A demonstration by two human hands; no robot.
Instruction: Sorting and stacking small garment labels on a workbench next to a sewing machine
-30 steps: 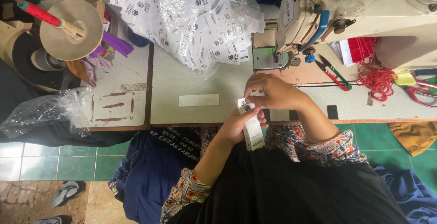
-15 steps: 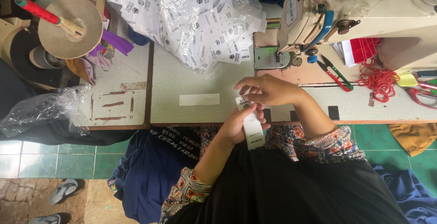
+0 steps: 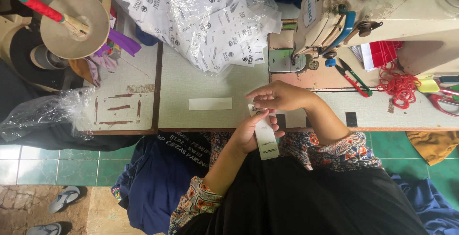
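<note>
While the left hand (image 3: 251, 132) clamps its fingers on a white label (image 3: 266, 137), the right hand (image 3: 282, 96) at its 12 o'clock pinches and hides the label's top end.

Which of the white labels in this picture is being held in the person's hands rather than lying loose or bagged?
The long white label at the table's front edge, gripped by the left hand and right hand; the blank strip lies flat, untouched.
</note>
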